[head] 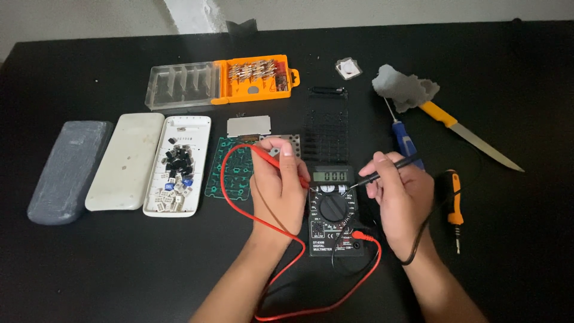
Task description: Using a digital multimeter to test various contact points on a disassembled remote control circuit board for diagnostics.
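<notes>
Your left hand (280, 188) grips red probe (263, 154), right hand (399, 194) pinches black probe (388, 169); tips meet over meter (335, 212) at table centre. Probe check underway. Next, likely: tips onto green circuit sheet (230, 167), steady.

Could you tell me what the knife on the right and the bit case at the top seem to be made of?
Knife: bare, dull grey blade, probably steel; smooth yellow handle, likely plastic. Bit case: orange tray with a see-through lid, apparently moulded plastic.

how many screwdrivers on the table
2: a blue-handled screwdriver partly behind the right hand, and an orange-and-black screwdriver right of that hand. Others may be hidden.
</notes>
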